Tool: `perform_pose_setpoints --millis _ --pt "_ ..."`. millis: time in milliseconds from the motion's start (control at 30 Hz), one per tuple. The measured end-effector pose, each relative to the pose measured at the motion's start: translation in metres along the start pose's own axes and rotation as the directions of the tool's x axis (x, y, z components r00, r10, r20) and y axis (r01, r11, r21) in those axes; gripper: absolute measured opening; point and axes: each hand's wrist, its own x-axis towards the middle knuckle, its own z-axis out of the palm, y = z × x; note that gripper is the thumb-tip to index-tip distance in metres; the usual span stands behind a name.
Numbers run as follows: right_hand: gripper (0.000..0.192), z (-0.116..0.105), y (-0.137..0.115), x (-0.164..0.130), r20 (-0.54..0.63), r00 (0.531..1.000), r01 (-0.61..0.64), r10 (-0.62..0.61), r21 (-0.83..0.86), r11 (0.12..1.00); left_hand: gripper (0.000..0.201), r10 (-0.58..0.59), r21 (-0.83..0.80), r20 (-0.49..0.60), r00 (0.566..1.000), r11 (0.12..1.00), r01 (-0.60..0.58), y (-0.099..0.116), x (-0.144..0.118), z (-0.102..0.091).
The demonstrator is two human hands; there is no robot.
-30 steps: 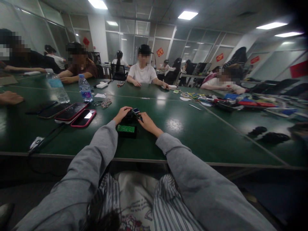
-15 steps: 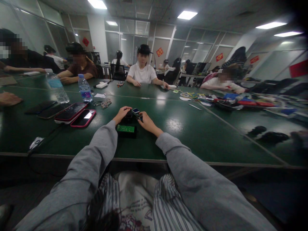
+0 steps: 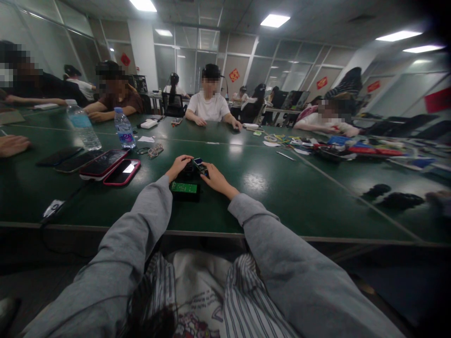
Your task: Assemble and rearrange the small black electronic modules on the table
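Over the table, my right hand (image 3: 213, 177) is closed on a small circuit board with a little screen (image 3: 198, 162). That board leans against a dark boxy object (image 3: 188, 170), too dim to name. Against the left side of this dark object, my left hand (image 3: 179, 166) is closed, its fingers curled over the top edge. Just nearer to me lies a green circuit board (image 3: 184, 188) in a black holder or case. Both hands partly hide what they touch.
Left of my arms lie a red-cased phone (image 3: 122, 172) and several other phones. Behind them stand two water bottles, one a purple-labelled bottle (image 3: 125, 130). Eyeglasses (image 3: 155, 150) rest beyond my left hand. Cables and bags (image 3: 338, 148) pile up at right. People sit around the green table (image 3: 282, 202).
My right hand has shifted slightly, and the board with the little screen has tilted and moved a little left, closer to the dark object. My left hand stays nearly still.
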Motion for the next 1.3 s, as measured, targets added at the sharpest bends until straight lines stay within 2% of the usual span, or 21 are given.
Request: perform_pose_setpoints --millis 433,1300 --pt "0.054 0.001 0.0 0.0 -0.006 1.0 -0.021 0.021 0.007 1.0 0.023 -0.002 0.003 0.0 1.0 1.0 0.002 -0.001 0.0 0.0" --pt "0.04 -0.005 -0.006 -0.001 -0.041 0.997 -0.071 0.071 -0.002 0.997 0.023 -0.015 -0.033 0.003 1.0 0.999 0.015 -0.01 0.005 0.0"
